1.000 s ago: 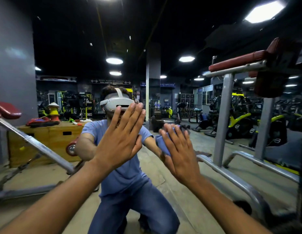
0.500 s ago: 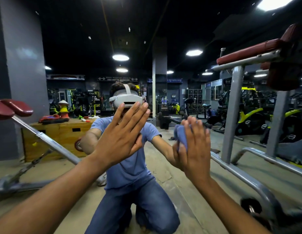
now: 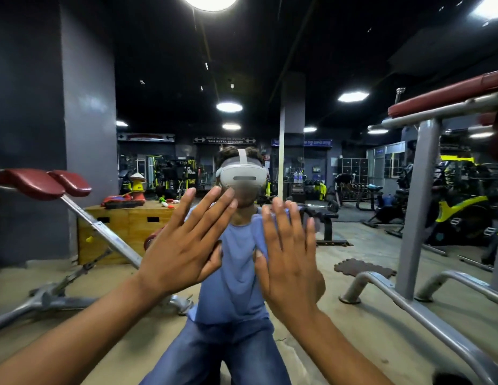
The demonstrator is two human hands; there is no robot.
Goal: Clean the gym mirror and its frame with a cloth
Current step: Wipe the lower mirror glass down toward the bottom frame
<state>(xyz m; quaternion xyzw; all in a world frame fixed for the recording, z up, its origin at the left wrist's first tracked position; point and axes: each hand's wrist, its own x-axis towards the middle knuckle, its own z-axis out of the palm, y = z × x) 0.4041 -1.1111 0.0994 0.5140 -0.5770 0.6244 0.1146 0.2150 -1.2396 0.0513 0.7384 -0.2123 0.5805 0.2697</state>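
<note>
Here, both hands are pressing flat against the mirror (image 3: 353, 245), the right one over a blue cloth (image 3: 257, 232).

The right hand (image 3: 290, 262) is lying with straight, close-set fingers on the cloth, holding it against the glass; the cloth is showing past the thumb side and above the fingertips, level with the reflected chest. The left hand (image 3: 183, 245) is resting bare on the glass just beside it, fingers straight and slightly spread. Behind the hands, the reflected person (image 3: 236, 273) is kneeling in a blue shirt and jeans, wearing a white headset (image 3: 243, 175). A black sign (image 3: 225, 140) is reading mirror-reversed: "PLEASE RE-RACK YOUR WEIGHTS AFTER USE". Red-padded benches (image 3: 42, 183) are standing at left and right, a wooden box (image 3: 125, 226) behind the left one. Other wall lettering is too small to read.
</note>
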